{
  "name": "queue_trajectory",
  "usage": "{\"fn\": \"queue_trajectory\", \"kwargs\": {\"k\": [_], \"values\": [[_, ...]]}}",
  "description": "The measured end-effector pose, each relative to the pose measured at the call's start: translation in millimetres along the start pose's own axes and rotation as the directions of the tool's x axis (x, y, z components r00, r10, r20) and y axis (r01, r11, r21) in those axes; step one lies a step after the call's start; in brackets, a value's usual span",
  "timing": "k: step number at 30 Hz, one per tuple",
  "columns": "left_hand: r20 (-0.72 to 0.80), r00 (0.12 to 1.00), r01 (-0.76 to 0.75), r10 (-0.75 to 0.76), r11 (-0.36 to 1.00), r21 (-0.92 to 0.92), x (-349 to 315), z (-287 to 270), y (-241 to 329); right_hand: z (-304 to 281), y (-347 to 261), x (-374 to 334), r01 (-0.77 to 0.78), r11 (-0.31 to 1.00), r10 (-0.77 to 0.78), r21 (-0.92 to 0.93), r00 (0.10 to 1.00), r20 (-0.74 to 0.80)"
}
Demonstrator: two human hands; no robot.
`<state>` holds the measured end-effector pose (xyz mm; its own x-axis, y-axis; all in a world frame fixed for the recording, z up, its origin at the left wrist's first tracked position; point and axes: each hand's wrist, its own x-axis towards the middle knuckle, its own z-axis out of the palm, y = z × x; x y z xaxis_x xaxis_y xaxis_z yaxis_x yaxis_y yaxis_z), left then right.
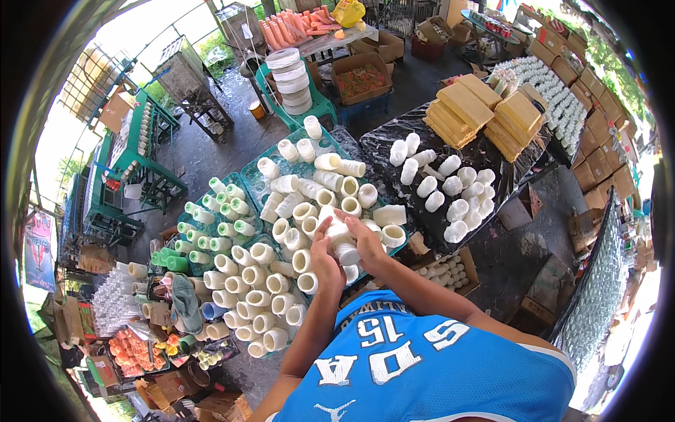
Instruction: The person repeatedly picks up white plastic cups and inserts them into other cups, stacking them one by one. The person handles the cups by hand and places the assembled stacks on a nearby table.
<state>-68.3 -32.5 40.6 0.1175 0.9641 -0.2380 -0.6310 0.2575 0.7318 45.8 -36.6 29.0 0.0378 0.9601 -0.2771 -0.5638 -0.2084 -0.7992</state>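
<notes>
My left hand point(325, 260) and my right hand point(368, 244) come together around a white pillar candle point(346, 254). Its round lower end shows between my palms, while my fingers hide part of its upper side. The candle is held above a crowd of cream hollow cylinders point(306, 211), many standing with open ends up and some lying on their sides. They cover a teal tabletop point(256, 184) just beyond and left of my hands. Nearer on the left, more cream hollow cylinders point(251, 309) stand close together.
Green-ended white cylinders point(223, 211) lie at the left. On a black-covered table point(380, 141) at right are white pillars point(457, 209) and yellowish slabs point(460, 109). A green chair point(320, 105) holds stacked white rolls point(287, 79). Cardboard boxes point(598, 162) and clear glasses point(541, 81) line the right.
</notes>
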Motion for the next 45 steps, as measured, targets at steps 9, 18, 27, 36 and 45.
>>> {"fn": "queue_trajectory", "kwargs": {"k": [9, 18, 27, 36, 45], "values": [[-0.128, 0.985, -0.11, 0.118, 0.992, 0.069, 2, -2, -4, 13, -14, 5, 0.264, 0.933, -0.249, -0.246, 0.964, 0.088], [-0.114, 0.99, -0.08, 0.087, 0.995, 0.063, 10, -24, -7, 6, -33, -1, 0.03, 0.938, -0.076, -0.344, 0.99, -0.12], [-0.017, 0.999, 0.052, -0.052, 0.998, 0.017, 14, -31, -20, -5, -28, 6, -0.197, 0.915, 0.134, -0.353, 0.971, -0.196], [-0.254, 0.966, 0.159, -0.053, 0.894, 0.419, 23, -24, -20, -48, 32, 31, -0.322, 0.832, 0.462, 0.453, 0.852, -0.244], [0.417, 0.909, -0.353, 0.007, 0.546, 0.76, -4, -16, 7, -67, 67, 36, -0.235, 0.844, 0.462, 0.482, 0.773, -0.434]]}}
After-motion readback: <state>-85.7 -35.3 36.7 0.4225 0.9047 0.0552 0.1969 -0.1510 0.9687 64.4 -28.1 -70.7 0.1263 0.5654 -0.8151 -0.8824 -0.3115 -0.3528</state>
